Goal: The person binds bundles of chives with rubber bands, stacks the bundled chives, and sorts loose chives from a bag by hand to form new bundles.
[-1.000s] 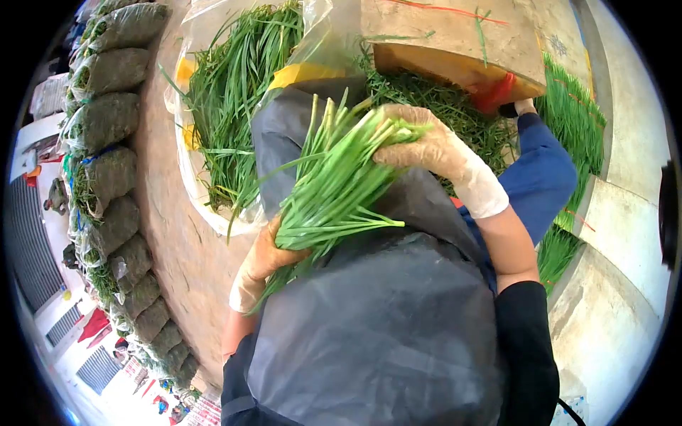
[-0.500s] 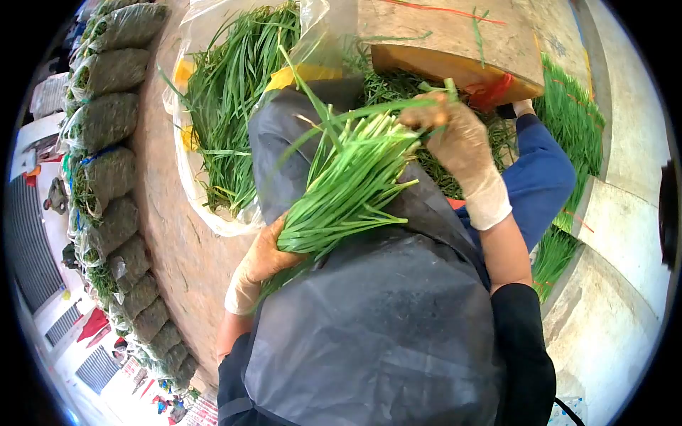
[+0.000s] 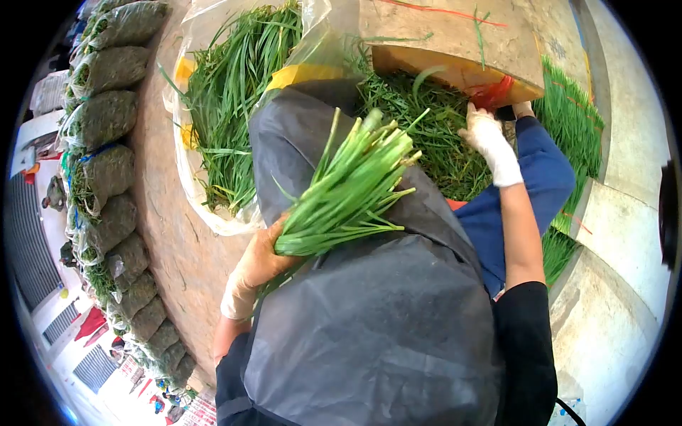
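My gloved left hand [image 3: 264, 257] is wrapped round the lower part of a bunch of long green stalks [image 3: 348, 188], whose pale cut ends point up and to the right over my lap. My gloved right hand [image 3: 484, 131] is away from the bunch, at a bundle of red ties [image 3: 491, 94] hanging on the edge of a wooden board [image 3: 455, 35]. Its fingertips reach the lower end of the ties; whether they pinch any is too small to tell. Below the board lies a heap of loose green leaves [image 3: 447, 156].
An open plastic bag [image 3: 186, 153] full of green stalks [image 3: 238, 99] stands at upper left. Stacked filled bags [image 3: 106, 117] line the far left. Tied green bunches [image 3: 568, 113] lie along the right. A dark apron [image 3: 369, 334] covers my lap.
My right hand has left the bunch, moved right past the leaf heap and reached the red ties. A loose leaf is blurred above the heap. My left hand still holds the bunch.
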### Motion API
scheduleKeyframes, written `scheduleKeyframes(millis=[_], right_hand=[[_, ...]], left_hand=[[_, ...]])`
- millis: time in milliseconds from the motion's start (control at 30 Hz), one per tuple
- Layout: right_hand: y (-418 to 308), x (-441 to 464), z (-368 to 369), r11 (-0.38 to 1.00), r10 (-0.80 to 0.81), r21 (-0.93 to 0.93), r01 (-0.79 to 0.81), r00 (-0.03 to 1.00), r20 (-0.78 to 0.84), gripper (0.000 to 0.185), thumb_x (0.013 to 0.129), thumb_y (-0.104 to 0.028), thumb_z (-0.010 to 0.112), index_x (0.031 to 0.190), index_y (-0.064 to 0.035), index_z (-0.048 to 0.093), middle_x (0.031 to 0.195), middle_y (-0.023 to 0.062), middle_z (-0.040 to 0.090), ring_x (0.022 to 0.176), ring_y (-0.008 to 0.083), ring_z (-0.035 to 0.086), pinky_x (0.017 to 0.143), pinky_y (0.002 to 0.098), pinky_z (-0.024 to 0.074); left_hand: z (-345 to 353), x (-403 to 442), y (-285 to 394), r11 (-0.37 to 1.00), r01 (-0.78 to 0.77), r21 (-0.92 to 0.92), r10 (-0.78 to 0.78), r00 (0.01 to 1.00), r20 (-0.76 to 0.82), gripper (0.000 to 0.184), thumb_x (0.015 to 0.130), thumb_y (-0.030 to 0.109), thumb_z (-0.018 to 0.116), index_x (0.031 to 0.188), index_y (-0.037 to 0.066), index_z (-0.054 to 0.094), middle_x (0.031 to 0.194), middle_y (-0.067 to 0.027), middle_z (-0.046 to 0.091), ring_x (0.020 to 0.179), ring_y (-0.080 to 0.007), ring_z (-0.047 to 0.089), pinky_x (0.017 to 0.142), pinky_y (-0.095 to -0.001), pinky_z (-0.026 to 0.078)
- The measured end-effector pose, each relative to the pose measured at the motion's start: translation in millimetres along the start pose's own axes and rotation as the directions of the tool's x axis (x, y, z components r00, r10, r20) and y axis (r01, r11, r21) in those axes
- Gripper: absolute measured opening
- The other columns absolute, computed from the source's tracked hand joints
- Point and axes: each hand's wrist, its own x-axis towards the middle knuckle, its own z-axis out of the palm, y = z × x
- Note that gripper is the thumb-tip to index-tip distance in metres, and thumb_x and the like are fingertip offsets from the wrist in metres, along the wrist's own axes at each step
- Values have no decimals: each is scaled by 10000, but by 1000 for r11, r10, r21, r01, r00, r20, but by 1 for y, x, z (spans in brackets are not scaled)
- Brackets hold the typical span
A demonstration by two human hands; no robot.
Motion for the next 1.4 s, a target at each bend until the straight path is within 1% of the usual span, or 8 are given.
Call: scheduleKeyframes(millis=[33, 133, 467, 633, 667, 833, 933, 1400], right_hand=[[-9, -10, 6, 818, -141, -571, 74, 987, -73, 540, 867, -428, 586, 1239, -42, 528, 1281, 187, 517, 1171, 298, 523, 982, 391, 419], [-109, -46, -30, 799, -380, 583, 150, 877, 295, 572, 864, -464, 607, 1261, -57, 544, 1154, 117, 612, 1121, 186, 534, 966, 311, 404], [-97, -58, -4, 554, -299, 831, -40, 922, 244, 251, 891, -243, 604, 870, 4, 638, 782, 8, 623, 726, 79, 550, 652, 241, 447], [-61, -35, -31, 974, 205, -77, -211, 975, -81, 222, 838, -281, 651, 839, -61, 621, 824, 122, 624, 833, 344, 604, 776, 406, 477], [-60, -40, -24, 889, -377, -393, 236, 863, -335, 345, 799, -383, 682, 875, -50, 635, 949, 143, 621, 949, 320, 583, 849, 406, 455], [-127, -72, -1, 785, -618, 2, 620, 783, 66, 443, 740, -437, 703, 962, -55, 679, 1028, 130, 621, 1060, 290, 542, 936, 396, 420], [-137, -79, -3, 822, -511, 441, 361, 808, 293, 322, 724, -286, 769, 954, -74, 695, 1028, 93, 639, 993, 243, 591, 880, 348, 465], [-102, -67, 15, -95, -363, 995, -41, 932, 4, 123, 854, -144, 650, 928, -52, 615, 863, 68, 630, 818, 174, 594, 800, 301, 472]], left_hand=[[-1, 1, 0, 1000, -4, 2, 4, 1000, -1, 614, 753, 65, 699, 1326, 35, 479, 1161, -75, 628, 1069, -110, 537, 950, -284, 409], [9, -3, 5, 998, -44, 39, 45, 998, -39, 565, 739, 54, 702, 1276, 47, 525, 1064, -58, 663, 966, -98, 579, 867, -273, 451], [-5, 6, 53, 817, -186, 545, 238, 971, -25, 693, 715, 10, 613, 1367, 160, 434, 999, -190, 651, 918, -358, 632, 778, -400, 503], [-13, 6, 54, 791, -154, 592, 249, 965, -83, 809, 680, -29, 620, 1408, 238, 387, 953, -182, 648, 893, -362, 627, 755, -415, 494], [-12, 7, 54, 791, -153, 592, 250, 965, -84, 809, 680, -29, 620, 1408, 238, 387, 953, -182, 648, 893, -362, 627, 755, -415, 494], [-5, 13, 54, 709, -144, 690, 306, 945, -117, 807, 682, -12, 639, 1412, 216, 382, 839, -146, 634, 797, -333, 632, 680, -406, 495], [-8, 16, 49, 653, -145, 743, 362, 922, -138, 800, 687, -13, 637, 1412, 209, 383, 781, -134, 611, 745, -320, 623, 646, -404, 490], [-10, 13, 37, 713, -122, 690, 340, 921, -188, 770, 691, -6, 657, 1394, 191, 413, 957, -163, 649, 879, -333, 636, 732, -393, 504]])
